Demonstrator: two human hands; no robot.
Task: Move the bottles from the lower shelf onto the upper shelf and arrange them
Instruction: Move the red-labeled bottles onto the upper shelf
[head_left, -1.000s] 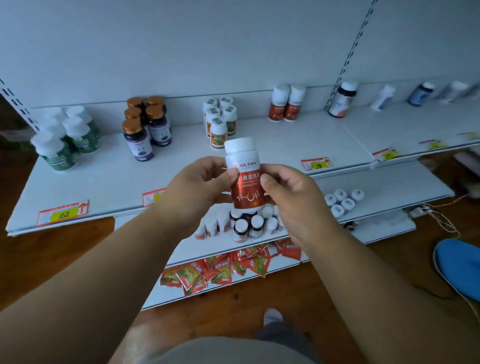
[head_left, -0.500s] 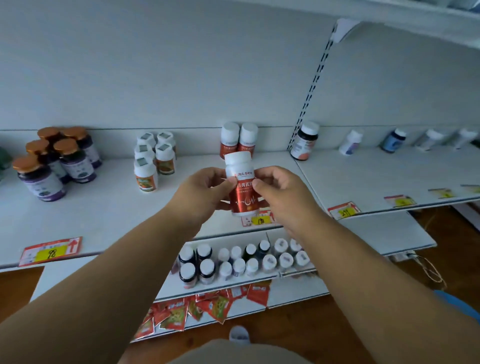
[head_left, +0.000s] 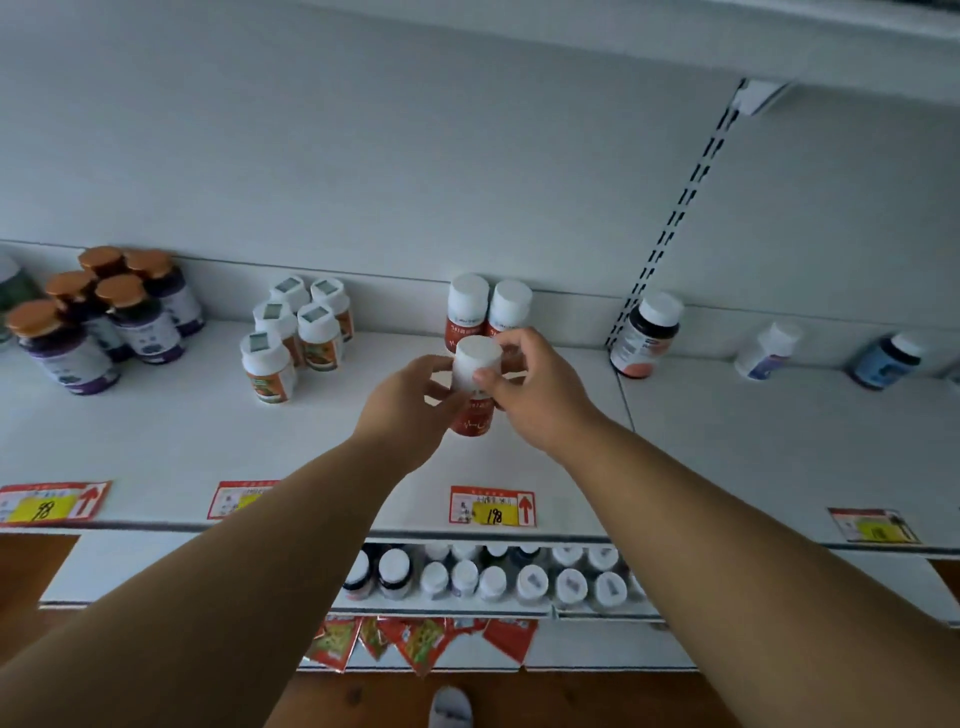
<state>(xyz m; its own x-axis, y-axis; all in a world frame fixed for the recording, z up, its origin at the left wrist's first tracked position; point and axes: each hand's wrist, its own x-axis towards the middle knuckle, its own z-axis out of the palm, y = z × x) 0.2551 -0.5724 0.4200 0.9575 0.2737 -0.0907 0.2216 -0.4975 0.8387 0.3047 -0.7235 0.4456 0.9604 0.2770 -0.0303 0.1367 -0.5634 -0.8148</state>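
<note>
Over upper white shelf (head_left: 156, 441): left hand (head_left: 410, 395) and right hand (head_left: 530, 389) grip red white-capped bottle (head_left: 475, 384). Placement step; next, set it upright before matching pair (head_left: 488, 312).

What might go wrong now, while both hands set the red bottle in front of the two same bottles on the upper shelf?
1. The held red bottle is very near the two red bottles behind it; a push could probably topple them.
2. The left hand and right hand pinch it high, near the cap, so it may tilt when released.
</note>
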